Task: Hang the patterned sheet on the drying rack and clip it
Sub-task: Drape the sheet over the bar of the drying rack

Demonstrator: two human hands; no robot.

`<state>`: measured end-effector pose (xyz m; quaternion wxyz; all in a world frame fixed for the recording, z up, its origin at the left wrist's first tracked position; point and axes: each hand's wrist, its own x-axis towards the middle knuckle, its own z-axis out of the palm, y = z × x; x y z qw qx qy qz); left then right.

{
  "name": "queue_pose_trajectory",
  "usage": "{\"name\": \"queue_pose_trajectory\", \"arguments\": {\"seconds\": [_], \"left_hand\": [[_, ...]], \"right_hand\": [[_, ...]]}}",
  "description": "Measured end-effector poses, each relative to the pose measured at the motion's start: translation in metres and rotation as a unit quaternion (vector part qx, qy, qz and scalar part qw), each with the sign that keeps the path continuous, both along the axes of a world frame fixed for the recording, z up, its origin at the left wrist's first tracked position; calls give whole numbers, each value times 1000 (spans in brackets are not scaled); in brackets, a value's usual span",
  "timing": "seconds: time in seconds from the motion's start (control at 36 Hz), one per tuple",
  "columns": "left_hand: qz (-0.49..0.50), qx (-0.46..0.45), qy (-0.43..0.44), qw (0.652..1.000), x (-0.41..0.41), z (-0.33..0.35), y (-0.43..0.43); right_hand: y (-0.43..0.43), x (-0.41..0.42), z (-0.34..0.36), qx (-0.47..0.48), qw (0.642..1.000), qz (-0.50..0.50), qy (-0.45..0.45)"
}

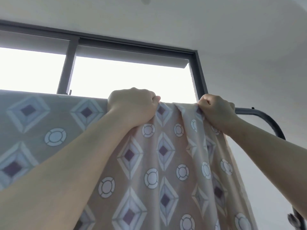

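Our patterned sheet (pixel 162 163) hangs over the top bar of the drying rack (pixel 259 112), flat on the left and bunched in folds near the right end. Our left hand (pixel 132 107) and right hand (pixel 216 111) each grip its top edge in a fist. With no clip visible on that edge, letting go could let the bunched weight slide off the bar.

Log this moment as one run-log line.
left hand grips patterned sheet top edge | right hand grips bunched edge by drying rack bar | sheet draped over bar | unclipped in view
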<state>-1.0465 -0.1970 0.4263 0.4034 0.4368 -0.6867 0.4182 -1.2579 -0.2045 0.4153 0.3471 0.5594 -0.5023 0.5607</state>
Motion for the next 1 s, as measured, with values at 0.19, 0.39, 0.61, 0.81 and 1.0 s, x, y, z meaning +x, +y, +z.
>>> {"name": "queue_pose_trajectory", "arguments": {"seconds": [0.19, 0.39, 0.61, 0.81, 1.0], "left_hand": [[-10, -31, 0, 999, -71, -2, -11], [-24, -33, -2, 999, -121, -1, -20], [-33, -10, 2, 999, -157, 3, -34], [-88, 52, 37, 994, -160, 16, -34], [-125, 6, 35, 991, -181, 22, -28]], "right_hand": [[-7, -63, -2, -5, 997, -75, -1], [-15, -108, -3, -8, 997, -72, -26], [-24, -148, -3, 40, 981, 146, -122], [-23, -148, 7, 55, 989, 117, -77], [-17, -154, 16, -34, 994, -55, -91]]}}
